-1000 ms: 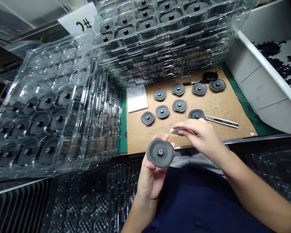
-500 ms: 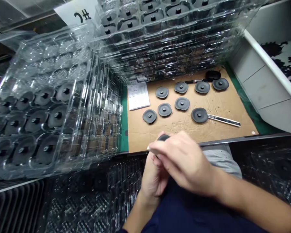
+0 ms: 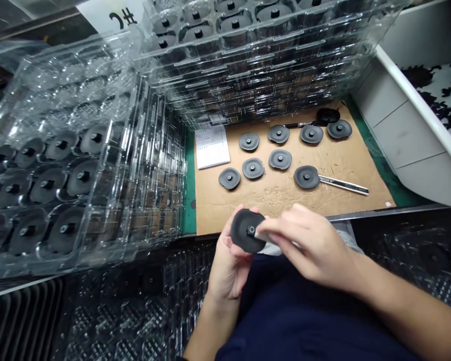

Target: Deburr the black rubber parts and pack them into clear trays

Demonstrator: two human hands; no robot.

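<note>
Lap-high, disc (image 3: 246, 231) stud-up again, left hand (image 3: 229, 265) under, right hand (image 3: 308, 245) maybe touching.

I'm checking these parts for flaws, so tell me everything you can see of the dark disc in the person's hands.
The dark disc is a round, slightly lobed part with a matte black surface that looks like rubber. A small raised central stud with a lighter glint stands from its face. It is tilted, cradled against the fingers of the left hand, while the fingertips of the right hand cover its edge beside the stud. Any flaws are too small to tell.
</note>
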